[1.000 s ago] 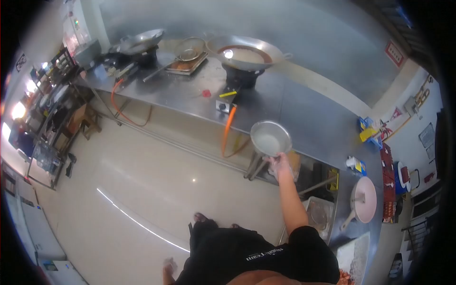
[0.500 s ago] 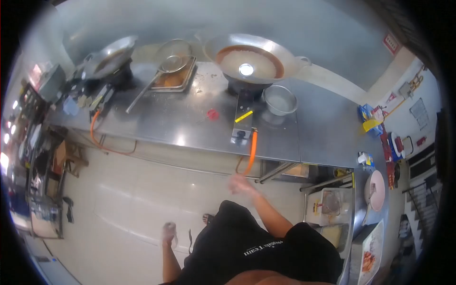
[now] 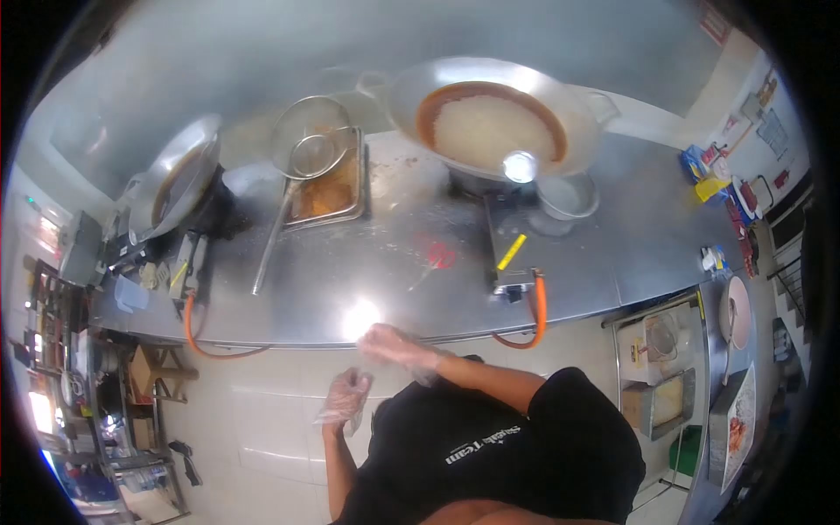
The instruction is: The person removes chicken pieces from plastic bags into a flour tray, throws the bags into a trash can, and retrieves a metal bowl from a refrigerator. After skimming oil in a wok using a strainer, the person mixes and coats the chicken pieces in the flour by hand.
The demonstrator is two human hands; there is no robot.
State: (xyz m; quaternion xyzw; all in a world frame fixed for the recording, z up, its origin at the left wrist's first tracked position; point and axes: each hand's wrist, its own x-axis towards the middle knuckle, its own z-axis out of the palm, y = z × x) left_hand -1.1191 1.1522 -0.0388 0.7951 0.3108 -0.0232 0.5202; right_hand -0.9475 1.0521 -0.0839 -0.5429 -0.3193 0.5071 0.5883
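Observation:
Both hands wear loose clear plastic gloves. My left hand (image 3: 345,398) is low in front of my body, below the counter's front edge, its fingers loosely bent and apart with nothing seen between them. Just above and to its right, my right hand (image 3: 395,349) reaches leftward near that edge; motion smears its fingers, and no object shows in it. The hands are close but apart. Beyond them lies the steel counter (image 3: 367,280), with a red mark (image 3: 441,255) on its top.
A large wok (image 3: 573,109) holding brown liquid and pale foam sits on a burner. A smaller wok (image 3: 206,144) stands left. Between them, a strainer (image 3: 313,156) rests over a tray (image 3: 357,197). A metal bowl (image 3: 569,196) and orange hose (image 3: 540,306) are right.
The view has shifted leftward and closer to the counter. My right hand has moved left, and my left hand has risen, bringing the two near each other.

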